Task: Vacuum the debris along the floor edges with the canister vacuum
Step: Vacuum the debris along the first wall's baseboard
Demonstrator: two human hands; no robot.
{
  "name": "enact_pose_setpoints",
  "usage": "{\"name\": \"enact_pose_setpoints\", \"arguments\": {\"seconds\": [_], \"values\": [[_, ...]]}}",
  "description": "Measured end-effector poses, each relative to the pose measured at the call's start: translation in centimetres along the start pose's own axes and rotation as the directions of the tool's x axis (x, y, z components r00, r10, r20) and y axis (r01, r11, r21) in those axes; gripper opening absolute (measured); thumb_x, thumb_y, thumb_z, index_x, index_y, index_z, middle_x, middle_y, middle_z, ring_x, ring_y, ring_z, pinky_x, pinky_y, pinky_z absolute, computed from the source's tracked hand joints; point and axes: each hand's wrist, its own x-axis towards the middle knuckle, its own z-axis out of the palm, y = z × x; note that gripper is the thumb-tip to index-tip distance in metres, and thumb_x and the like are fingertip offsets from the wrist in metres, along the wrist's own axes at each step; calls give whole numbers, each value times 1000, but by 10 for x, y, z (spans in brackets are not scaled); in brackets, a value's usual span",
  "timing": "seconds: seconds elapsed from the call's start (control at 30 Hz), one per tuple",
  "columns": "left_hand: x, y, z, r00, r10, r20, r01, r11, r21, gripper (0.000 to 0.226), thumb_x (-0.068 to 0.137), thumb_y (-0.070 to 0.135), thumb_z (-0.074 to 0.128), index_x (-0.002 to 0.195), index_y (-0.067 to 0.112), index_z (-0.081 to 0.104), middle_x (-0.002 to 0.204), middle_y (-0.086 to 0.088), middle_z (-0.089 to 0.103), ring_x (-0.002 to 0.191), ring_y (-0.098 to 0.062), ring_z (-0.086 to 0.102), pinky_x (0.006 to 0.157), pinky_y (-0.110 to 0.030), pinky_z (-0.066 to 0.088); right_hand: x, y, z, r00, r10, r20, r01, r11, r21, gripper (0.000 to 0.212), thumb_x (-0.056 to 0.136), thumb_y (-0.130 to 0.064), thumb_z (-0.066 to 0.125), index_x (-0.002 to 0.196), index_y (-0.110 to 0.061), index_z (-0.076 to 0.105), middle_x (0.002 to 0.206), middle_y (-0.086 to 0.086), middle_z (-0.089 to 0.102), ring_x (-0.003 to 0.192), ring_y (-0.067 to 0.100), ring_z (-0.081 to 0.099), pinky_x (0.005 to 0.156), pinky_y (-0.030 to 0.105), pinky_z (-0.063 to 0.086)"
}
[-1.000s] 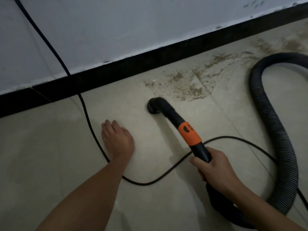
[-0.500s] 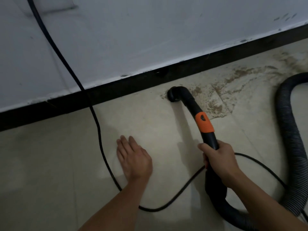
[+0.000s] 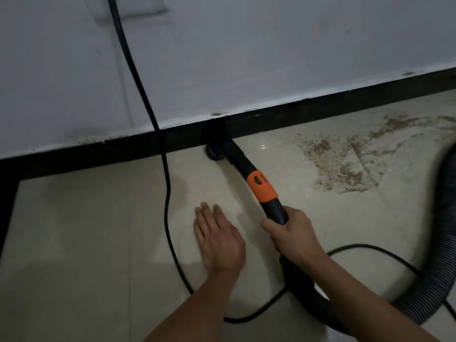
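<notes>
My right hand (image 3: 293, 233) grips the black vacuum handle (image 3: 262, 187) just below its orange collar. The round nozzle (image 3: 216, 150) sits on the beige tile floor, pressed against the black baseboard (image 3: 320, 107). A patch of brown debris (image 3: 345, 159) lies on the tiles to the right of the nozzle, along the wall edge. My left hand (image 3: 218, 239) lies flat on the floor, palm down, fingers together, just left of the handle. The ribbed black hose (image 3: 439, 280) loops away at the right.
A black power cord (image 3: 158, 134) drops down the white wall from an outlet plate (image 3: 130, 8), crosses the baseboard and curls over the floor under my arms. A dark edge (image 3: 6, 218) borders the floor at the far left.
The nozzle has moved away from me, from the open tile up to the baseboard. My left hand stayed flat on the floor. The view shifted left and up the wall.
</notes>
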Motion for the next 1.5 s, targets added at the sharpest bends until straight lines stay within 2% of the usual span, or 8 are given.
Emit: {"name": "enact_pose_setpoints", "arguments": {"seconds": [0.1, 0.3, 0.53, 0.77, 1.03, 1.23, 1.4, 1.5], "values": [[-1, -1, 1, 1000, -6, -8, 5, 1000, -13, 54, 89, 20, 28, 132, -2, 51, 143, -25, 43, 135, -41, 37, 113, -50, 28, 8, 3, -19, 1000, -3, 6, 3, 1000, 1, 14, 78, -15, 70, 72, -13, 58, 50, 3, 57, 37, 16, 50, 41, 29, 42], [-2, 0, 0, 1000, -11, 2, 11, 1000, -13, 56, 91, 21, 24, 133, -3, 51, 143, -26, 43, 135, -41, 38, 113, -51, 29, 7, 31, -77, 983, 19, -180, -38, 994, -105, 14, 79, -17, 72, 72, -15, 60, 48, 4, 59, 37, 17, 55, 42, 31, 45], [-1, -1, 0, 1000, -23, 6, 23, 999, 23, 54, 90, 22, 26, 132, -1, 52, 144, -24, 43, 136, -40, 37, 112, -50, 30, 21, 13, -45, 986, -160, 49, 167, 934, -316, 19, 73, -30, 72, 72, -23, 54, 60, -1, 57, 54, 17, 56, 48, 30, 38], [-3, 3, -6, 999, -44, -17, 44, 999, 2, 56, 91, 22, 26, 135, -2, 49, 147, -23, 39, 138, -40, 34, 113, -51, 27, 19, 52, -125, 960, 7, -281, -75, 970, -231, 18, 74, -28, 72, 71, -19, 57, 55, 6, 61, 52, 26, 61, 52, 39, 51], [-7, 1, -4, 999, -46, -23, 46, 999, 0, 57, 93, 27, 24, 137, -1, 48, 148, -22, 39, 138, -39, 33, 112, -51, 29, 28, 45, -117, 974, -118, -191, 12, 877, -480, 24, 77, -39, 67, 76, -25, 47, 60, -5, 55, 52, 13, 52, 45, 26, 31], [-5, 4, -4, 998, -45, -40, 44, 999, -10, 57, 92, 26, 24, 134, -3, 50, 145, -24, 42, 136, -41, 36, 110, -53, 32, 30, 57, -165, 890, 10, -455, -220, 885, -410, 24, 79, -38, 68, 86, -20, 54, 65, -1, 54, 55, 19, 48, 50, 29, 32], [-7, 2, -2, 999, -31, -16, 32, 999, 13, 59, 90, 26, 23, 132, -6, 50, 142, -29, 43, 133, -45, 38, 108, -54, 31, 30, 43, -175, 957, 72, -282, -152, 950, -274, 18, 79, -29, 70, 84, -17, 59, 67, 8, 65, 54, 25, 63, 52, 30, 47], [-7, 5, -4, 1000, -10, -10, 10, 1000, -8, 59, 88, 24, 25, 130, -8, 52, 140, -32, 44, 131, -47, 40, 108, -55, 32, 20, 38, -176, 966, 123, -226, -139, 989, -59, 16, 81, -19, 73, 83, -9, 61, 58, 7, 61, 40, 19, 54, 45, 29, 45]]}}
